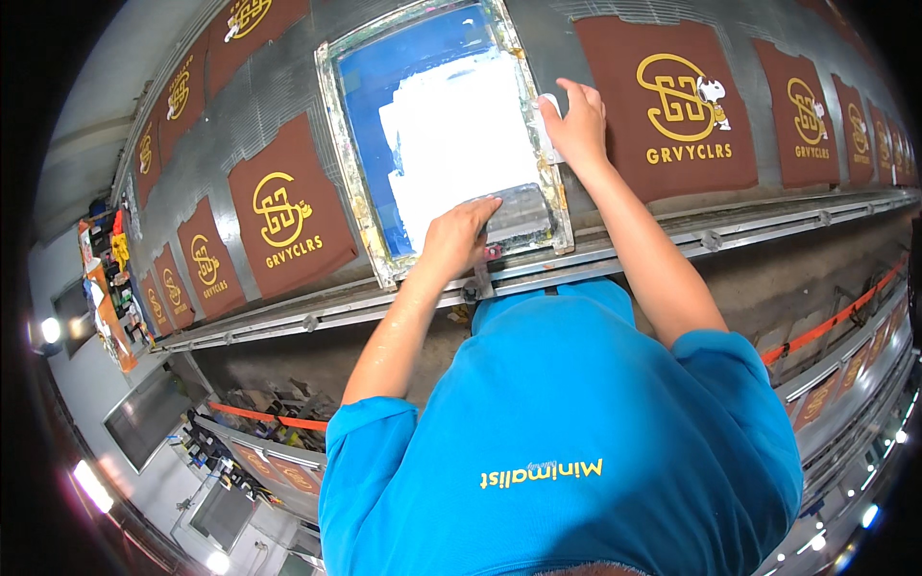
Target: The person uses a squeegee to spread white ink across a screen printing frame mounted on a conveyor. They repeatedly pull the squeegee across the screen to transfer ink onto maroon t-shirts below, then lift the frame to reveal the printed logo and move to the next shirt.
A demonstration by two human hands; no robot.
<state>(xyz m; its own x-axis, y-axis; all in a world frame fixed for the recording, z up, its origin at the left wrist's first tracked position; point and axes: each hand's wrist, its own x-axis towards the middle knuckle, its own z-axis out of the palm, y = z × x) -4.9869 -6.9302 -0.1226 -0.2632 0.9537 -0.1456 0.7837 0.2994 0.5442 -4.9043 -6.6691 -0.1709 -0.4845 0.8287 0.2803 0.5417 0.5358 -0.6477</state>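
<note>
A: What's the frame like?

B: Paint-smeared rim, blue mesh, thick white paint (ragged along its left side) over the middle. It lies on the grey table, between two brown cloths.

A: And the hands?

B: The left hand is on the left end of a grey scraper, toward the frame's near end: fingers together, but I can't tell whether the thumb pinches. The right hand, thumb and fingers spread, is at the frame's right edge.

A: Room to move?

B: Little on the left, where cloth comes close; a bare strip on the right. The near end reaches the metal rail.
</note>
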